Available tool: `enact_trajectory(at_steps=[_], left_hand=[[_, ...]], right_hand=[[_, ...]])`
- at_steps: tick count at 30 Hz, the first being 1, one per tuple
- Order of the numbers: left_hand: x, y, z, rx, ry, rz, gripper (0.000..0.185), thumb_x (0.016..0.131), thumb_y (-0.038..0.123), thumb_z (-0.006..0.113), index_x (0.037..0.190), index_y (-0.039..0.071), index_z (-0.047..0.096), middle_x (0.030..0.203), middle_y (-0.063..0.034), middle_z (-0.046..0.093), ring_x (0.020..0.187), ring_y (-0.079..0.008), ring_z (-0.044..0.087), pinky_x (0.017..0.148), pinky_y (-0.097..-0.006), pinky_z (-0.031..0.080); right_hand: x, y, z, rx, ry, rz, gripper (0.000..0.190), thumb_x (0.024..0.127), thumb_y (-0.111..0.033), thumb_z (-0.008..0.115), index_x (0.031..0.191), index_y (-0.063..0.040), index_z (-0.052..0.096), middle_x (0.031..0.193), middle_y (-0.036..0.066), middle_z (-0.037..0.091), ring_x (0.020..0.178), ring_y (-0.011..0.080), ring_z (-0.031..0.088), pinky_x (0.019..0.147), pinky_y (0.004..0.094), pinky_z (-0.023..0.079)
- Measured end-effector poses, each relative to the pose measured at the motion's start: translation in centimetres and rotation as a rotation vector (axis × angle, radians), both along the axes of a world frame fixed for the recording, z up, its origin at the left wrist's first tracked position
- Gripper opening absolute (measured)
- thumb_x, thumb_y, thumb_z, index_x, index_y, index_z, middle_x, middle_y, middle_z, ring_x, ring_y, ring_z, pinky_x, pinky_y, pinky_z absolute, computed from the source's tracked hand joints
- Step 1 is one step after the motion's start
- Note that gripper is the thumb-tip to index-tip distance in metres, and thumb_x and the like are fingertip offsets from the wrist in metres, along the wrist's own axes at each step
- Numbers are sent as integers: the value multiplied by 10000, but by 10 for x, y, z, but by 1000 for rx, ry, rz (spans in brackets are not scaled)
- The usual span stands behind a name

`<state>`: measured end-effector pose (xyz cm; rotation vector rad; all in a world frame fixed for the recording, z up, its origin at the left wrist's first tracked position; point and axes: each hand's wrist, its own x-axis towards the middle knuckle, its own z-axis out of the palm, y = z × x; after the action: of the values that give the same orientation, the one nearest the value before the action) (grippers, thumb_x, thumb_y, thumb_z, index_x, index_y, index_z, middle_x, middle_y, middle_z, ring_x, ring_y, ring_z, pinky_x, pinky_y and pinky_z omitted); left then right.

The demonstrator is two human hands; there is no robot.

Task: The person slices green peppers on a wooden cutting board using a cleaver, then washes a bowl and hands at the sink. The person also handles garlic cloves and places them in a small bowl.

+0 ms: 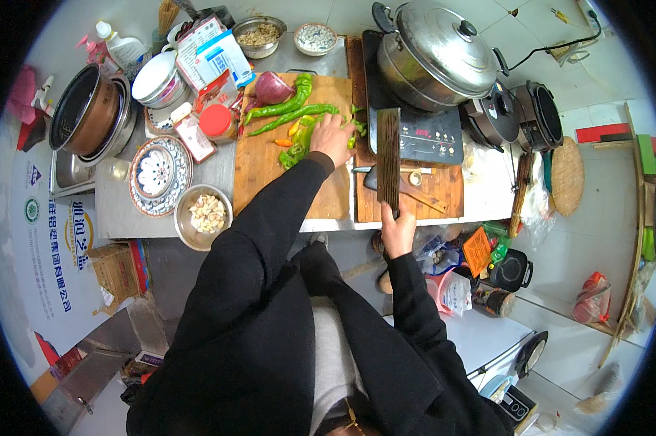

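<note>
My left hand (332,140) is over the right side of a wooden cutting board (284,191), its curled fingers touching cut green pepper (302,139). Whether the fingers grip any pieces is hidden. In my right hand (399,234) is the handle of a cleaver (388,155), its broad dark blade raised upright to the right of the board. Two long green peppers (284,106) lie whole beyond my left hand, beside a red onion (273,88). A small orange pepper piece (283,143) sits left of the cut pepper. More green bits lie along the board's right edge.
A steel steamer pot (437,60) stands on a lit induction cooker (415,131). A second board (442,191) holds a wooden-handled spatula (423,197). At the counter's front left is a steel bowl of peeled garlic (207,213), near patterned plates (161,175) and a red-lidded jar (217,123).
</note>
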<state>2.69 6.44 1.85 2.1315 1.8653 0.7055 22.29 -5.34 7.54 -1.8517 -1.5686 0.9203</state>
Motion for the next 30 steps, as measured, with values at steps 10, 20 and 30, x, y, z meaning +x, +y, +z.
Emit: enact_trajectory(at_steps=[10, 20, 30], left_hand=[[-27, 2, -11, 120, 59, -132, 224, 675, 204, 699, 870, 97, 674, 1049, -57, 569, 1080, -274, 457, 909, -403, 370], [-91, -3, -9, 160, 243, 257, 151, 767, 114, 594, 903, 50, 601, 871, -98, 581, 893, -283, 554, 754, -391, 469], [-102, 10, -30, 146, 329, 341, 75, 762, 113, 574, 792, 49, 598, 823, -119, 605, 823, -288, 603, 691, -397, 522]], right_hand=[[-6, 15, -29, -162, -105, 191, 334, 829, -203, 588, 1059, 39, 600, 816, 298, 608, 810, 426, 611, 693, 470, 476], [-12, 7, -23, -137, -212, 329, 361, 836, -238, 581, 1161, -83, 600, 799, 239, 638, 768, 393, 629, 673, 465, 490], [10, 13, -36, -98, -116, 255, 310, 843, -212, 586, 1051, 15, 619, 698, 210, 613, 626, 287, 614, 584, 378, 453]])
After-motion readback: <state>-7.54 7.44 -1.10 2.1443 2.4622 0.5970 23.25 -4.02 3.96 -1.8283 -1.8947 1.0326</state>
